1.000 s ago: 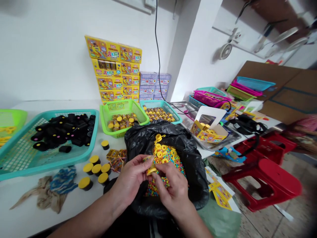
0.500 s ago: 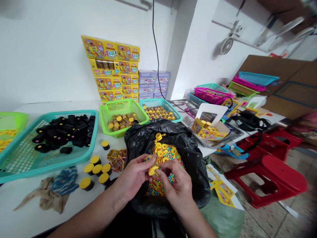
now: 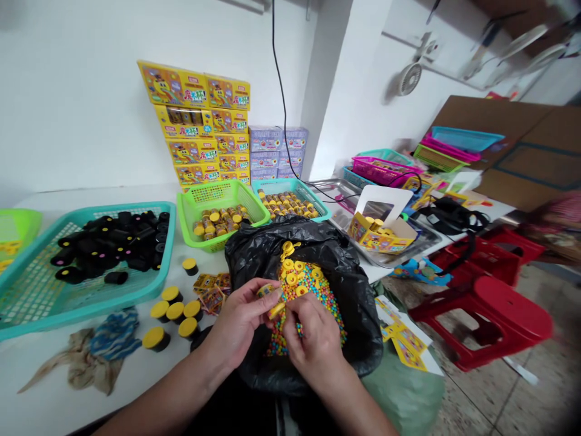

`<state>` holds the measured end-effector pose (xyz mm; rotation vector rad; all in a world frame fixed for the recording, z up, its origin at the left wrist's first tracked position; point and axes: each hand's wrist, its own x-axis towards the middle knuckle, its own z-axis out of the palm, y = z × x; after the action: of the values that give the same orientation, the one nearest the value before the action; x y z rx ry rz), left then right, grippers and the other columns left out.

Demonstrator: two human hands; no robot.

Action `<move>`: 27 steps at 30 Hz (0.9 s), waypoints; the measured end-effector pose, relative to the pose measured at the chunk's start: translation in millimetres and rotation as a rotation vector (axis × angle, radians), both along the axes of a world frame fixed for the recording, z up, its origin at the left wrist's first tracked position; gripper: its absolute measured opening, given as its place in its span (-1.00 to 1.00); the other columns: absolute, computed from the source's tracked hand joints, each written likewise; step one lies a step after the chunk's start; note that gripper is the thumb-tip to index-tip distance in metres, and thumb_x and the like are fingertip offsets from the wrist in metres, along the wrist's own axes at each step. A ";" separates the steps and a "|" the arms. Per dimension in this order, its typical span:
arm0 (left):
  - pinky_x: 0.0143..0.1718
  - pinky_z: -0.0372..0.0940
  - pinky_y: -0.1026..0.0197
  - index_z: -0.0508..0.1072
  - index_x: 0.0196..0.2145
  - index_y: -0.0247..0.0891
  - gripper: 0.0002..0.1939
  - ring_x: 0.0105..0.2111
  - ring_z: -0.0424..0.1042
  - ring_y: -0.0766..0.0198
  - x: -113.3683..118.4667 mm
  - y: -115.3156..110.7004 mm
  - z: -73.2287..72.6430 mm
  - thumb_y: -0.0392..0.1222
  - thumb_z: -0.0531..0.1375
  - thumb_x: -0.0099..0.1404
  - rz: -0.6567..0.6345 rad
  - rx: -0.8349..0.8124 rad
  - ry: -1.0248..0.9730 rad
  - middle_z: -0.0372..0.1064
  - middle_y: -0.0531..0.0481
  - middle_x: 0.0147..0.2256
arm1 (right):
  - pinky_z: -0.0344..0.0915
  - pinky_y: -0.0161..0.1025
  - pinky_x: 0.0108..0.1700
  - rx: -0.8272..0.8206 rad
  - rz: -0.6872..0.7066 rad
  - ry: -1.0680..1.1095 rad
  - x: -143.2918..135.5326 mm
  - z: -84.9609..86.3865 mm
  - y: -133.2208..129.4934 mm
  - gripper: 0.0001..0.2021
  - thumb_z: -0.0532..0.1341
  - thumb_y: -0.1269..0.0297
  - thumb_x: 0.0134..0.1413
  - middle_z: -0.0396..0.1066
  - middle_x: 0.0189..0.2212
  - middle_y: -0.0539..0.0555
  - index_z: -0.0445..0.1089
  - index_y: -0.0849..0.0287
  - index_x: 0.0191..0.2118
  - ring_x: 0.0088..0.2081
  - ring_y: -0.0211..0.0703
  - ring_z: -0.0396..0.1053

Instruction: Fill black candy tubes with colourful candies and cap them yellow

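My left hand (image 3: 245, 312) is closed around a small jar (image 3: 265, 290) with a printed label, mostly covered by the fingers. A yellow lid (image 3: 276, 310) shows just beside the left thumb. My right hand (image 3: 313, 330) is pinched closed against the edge of that lid; what lies inside the pinch is hidden. Both hands are above a container lined with a black plastic bag (image 3: 363, 303). Inside it are many small coloured beads (image 3: 324, 297) and, on top of them toward the back, several yellow lids (image 3: 299, 266).
Left of the bag stand several black cups with yellow tops (image 3: 175, 312), near a cloth (image 3: 97, 357). A teal basket (image 3: 166, 260) holds black cups. Green (image 3: 220, 244) and blue (image 3: 324, 215) baskets hold small jars. An opened display box (image 3: 381, 242) and a red stool (image 3: 508, 303) are at right.
The right fingers have shifted slightly and now cover more beside the yellow lid, which has tilted a little. The whole view has moved slightly; the left hand keeps its hold on the jar.
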<state>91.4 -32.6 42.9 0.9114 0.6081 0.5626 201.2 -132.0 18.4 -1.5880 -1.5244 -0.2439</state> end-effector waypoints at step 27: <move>-0.55 0.19 0.32 0.40 -0.34 -0.27 -0.73 -0.56 0.35 0.37 -11.0 0.3 -1.7 -0.15 0.39 0.06 -0.094 0.035 -0.024 0.36 0.07 -0.52 | 0.36 -0.19 -0.24 -0.020 0.088 0.105 0.1 9.1 -7.4 -0.75 0.09 0.50 0.20 0.39 -0.30 0.11 0.28 0.18 -0.02 -0.27 -0.14 0.40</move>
<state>80.5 -32.2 41.2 0.9597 0.5321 0.5007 201.3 -139.4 27.5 -1.5213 -1.5147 -0.0951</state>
